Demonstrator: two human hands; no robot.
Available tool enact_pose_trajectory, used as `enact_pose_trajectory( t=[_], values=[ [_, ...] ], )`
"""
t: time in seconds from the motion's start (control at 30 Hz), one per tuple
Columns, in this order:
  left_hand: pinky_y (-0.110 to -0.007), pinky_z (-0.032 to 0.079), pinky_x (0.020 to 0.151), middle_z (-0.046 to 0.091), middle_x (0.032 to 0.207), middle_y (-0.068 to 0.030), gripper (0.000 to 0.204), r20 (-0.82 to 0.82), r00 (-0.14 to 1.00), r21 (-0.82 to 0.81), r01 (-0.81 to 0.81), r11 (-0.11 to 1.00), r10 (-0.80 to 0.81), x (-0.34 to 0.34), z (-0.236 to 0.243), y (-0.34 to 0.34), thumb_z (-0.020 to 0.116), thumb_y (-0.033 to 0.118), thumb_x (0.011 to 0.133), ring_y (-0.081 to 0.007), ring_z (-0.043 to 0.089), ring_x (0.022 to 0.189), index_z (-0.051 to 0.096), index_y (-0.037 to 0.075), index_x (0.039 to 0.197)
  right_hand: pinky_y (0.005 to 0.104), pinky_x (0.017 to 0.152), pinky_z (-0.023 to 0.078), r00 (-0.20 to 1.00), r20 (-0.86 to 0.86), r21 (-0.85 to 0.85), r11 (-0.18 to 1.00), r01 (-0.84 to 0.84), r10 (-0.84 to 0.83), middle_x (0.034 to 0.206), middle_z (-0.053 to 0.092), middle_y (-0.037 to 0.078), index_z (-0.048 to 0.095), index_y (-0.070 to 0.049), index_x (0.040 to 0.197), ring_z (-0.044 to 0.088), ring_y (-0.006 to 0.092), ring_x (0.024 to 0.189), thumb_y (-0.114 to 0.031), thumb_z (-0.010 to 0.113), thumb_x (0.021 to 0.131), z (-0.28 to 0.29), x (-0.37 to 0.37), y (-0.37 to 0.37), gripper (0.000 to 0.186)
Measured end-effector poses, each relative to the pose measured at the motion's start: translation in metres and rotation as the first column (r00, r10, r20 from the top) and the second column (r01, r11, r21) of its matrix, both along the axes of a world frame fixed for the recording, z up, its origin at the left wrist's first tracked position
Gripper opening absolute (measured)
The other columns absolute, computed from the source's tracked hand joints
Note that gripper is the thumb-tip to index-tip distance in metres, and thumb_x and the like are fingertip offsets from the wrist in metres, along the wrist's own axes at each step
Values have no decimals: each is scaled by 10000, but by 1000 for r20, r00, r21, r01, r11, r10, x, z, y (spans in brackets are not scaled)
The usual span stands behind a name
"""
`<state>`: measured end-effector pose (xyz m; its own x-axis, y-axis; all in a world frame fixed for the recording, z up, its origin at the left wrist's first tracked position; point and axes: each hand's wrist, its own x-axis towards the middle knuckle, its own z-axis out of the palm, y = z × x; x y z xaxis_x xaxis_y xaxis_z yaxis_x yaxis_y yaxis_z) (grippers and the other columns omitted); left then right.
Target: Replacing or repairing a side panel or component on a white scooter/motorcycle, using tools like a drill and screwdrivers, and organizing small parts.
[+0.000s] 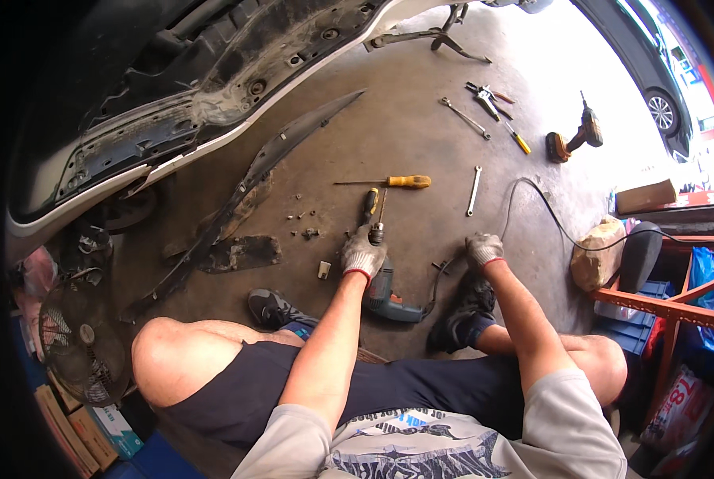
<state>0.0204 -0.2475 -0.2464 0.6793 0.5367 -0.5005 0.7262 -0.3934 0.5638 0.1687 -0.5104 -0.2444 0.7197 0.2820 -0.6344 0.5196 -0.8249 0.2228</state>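
Right now, I have my gloved left hand [363, 254] closed around the front of the corded drill [382, 286], just behind its chuck [377, 233]. The drill lies on the concrete floor [405, 144] between my shoes, its bit [383, 206] pointing away from me. My gloved right hand [483, 249] is curled near the right shoe [464, 311], well apart from the chuck; I cannot tell whether its fingers hold anything. A black-and-yellow handle [370, 205] sits just left of the bit, and a yellow-handled screwdriver [409, 182] lies crosswise beyond. I see a wrench [474, 191] ahead of my right hand, and small loose parts [310, 233] scattered left of the drill.
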Motion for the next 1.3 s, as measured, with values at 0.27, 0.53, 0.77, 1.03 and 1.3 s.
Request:
enact_pose_trajectory(
  t=[0.27, 0.53, 0.77, 1.03, 1.3],
  values=[
    [-450, 483, 924, 654, 1088, -200, 400, -91, 991, -8, 99, 995, -100, -1, 1, -8, 655, 254, 715, -360, 617, 1055, 637, 93, 1080, 402, 909, 468, 967, -77, 95, 967, -237, 244, 1192, 625, 105, 653, -121, 1108, 594, 274, 1124, -314, 662, 814, 38, -41, 71, 352],
    [-442, 459, 975, 627, 1159, -214, 404, -85, 988, -109, 120, 987, -130, -2, 14, -10, 604, 266, 770, -360, 591, 1115, 613, 79, 1128, 404, 827, 536, 994, -45, 13, 995, -100, 101, 1178, 632, 139, 606, -80, 1181, 650, 297, 1065, -163, 631, 834, 18, -86, 68, 357],
    [-446, 471, 887, 648, 1099, -199, 437, 149, 983, -372, -43, 927, 106, -11, 4, -15, 567, 450, 897, -358, 610, 1050, 640, 75, 1109, 432, 862, 545, 991, -122, 82, 994, 73, -62, 1272, 562, 176, 546, -102, 1233, 622, 352, 1101, -107, 608, 851, 30, -83, 64, 387],
    [-409, 495, 832, 685, 1029, -124, 403, 256, 961, -344, -14, 939, 108, -19, -47, -16, 491, 453, 967, -289, 648, 957, 616, 134, 1179, 457, 878, 517, 980, -83, 334, 922, 196, -179, 1213, 604, 189, 561, -110, 1194, 617, 371, 1094, -142, 565, 877, -13, -84, 62, 318],
    [-419, 447, 967, 622, 1224, -179, 517, 148, 988, -419, 15, 908, 52, -9, -23, -15, 455, 513, 964, -340, 587, 1140, 580, 117, 1273, 333, 683, 527, 552, -736, 569, 83, 818, -393, 809, 667, 115, 616, -47, 1073, 660, 222, 788, -152, 604, 891, -8, -78, 105, 211]
  ],
)
